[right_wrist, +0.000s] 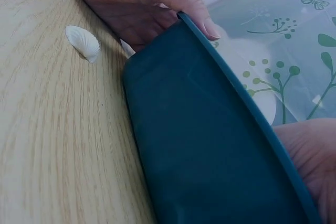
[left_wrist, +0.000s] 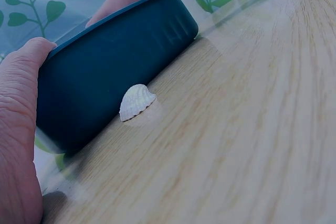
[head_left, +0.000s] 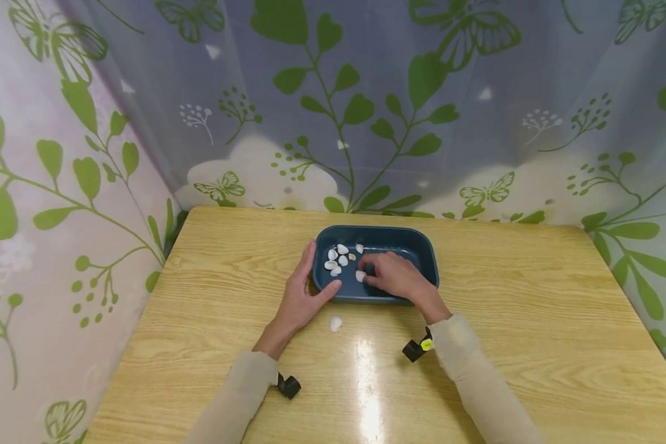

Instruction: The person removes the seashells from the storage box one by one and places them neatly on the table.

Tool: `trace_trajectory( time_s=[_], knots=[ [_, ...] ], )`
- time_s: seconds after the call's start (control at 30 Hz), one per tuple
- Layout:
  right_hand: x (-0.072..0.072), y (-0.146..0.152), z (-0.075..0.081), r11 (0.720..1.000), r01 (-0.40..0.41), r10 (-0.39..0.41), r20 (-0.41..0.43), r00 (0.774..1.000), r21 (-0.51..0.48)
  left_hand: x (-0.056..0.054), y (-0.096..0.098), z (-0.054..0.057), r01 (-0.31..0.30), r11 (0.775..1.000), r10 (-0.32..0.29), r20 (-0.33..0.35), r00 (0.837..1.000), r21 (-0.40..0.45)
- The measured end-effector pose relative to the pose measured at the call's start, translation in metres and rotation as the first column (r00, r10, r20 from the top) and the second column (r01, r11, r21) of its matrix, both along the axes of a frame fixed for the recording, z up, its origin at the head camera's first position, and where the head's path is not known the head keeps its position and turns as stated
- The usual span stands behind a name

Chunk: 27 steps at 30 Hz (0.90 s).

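leaf-printed curtains [head_left: 333, 142] hang behind a glossy wood-grain table [head_left: 522, 302].

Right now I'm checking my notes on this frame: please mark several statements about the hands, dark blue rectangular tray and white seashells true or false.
1. The left hand holds the left end of the dark blue rectangular tray. True.
2. The right hand rests on the pale wood-grain table. False: it reaches into the tray and pinches a small white seashell.
3. A ribbed white seashell lies on the table, on the tray's near side. True.
4. That ribbed seashell touches the tray. False: bare table separates them.
5. In the head view, the other visible seashells lie in the tray's right half. False: its left half.
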State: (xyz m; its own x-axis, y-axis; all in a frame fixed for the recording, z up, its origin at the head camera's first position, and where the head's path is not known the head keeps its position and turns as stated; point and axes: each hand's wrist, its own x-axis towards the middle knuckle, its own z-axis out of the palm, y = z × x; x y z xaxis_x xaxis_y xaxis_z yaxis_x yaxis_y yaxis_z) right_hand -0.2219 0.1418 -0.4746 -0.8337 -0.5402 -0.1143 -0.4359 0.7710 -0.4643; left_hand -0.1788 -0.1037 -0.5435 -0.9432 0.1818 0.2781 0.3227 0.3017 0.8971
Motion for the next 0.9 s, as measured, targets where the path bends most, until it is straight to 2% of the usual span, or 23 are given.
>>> trace_trajectory(
  time_s=[0.47, 0.67, 0.9],
  knots=[
    [0.0007, -0.0007, -0.0034, 1.000, 0.005, -0.005, 0.015, 1.000, -0.015, -0.0004, -0.0011, 0.0001, 0.024, 1.000, -0.024, 0.001, 1.000, 0.009],
    [-0.0002, -0.0021, -0.0040, 1.000, 0.022, -0.021, 0.047, 0.999, -0.004, -0.0005, -0.0014, -0.0003, 0.023, 1.000, -0.023, 0.002, 1.000, 0.007],
    [-0.0016, -0.0024, -0.0054, 1.000, 0.020, -0.020, 0.046, 0.999, 0.014, -0.0004, -0.0012, -0.0002, 0.020, 1.000, -0.020, 0.001, 1.000, 0.009]
  ],
)
